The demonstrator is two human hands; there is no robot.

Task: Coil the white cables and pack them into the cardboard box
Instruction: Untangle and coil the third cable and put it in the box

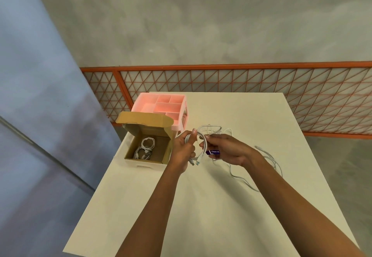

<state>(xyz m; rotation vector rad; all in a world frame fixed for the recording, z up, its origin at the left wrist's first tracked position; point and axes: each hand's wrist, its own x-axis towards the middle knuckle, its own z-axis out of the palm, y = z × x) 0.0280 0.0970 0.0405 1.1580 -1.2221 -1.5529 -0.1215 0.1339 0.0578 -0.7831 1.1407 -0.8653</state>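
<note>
Cardboard box [147, 157] left on table [201, 206], organizer [161, 107] behind it.

Pale, square-cornered table [201, 206], and everything on it sits toward the far end. Far-left corner: the box [159, 152], open, its lid tipped up and back, its front wall right by the table's left edge. Just behind it, touching or nearly so, a pink organizer [167, 107] at the far edge, its compartments facing up. Over on the right, a loose white cable [261, 149] sprawls in slack curves toward the right edge, one plug end lying free.
</note>
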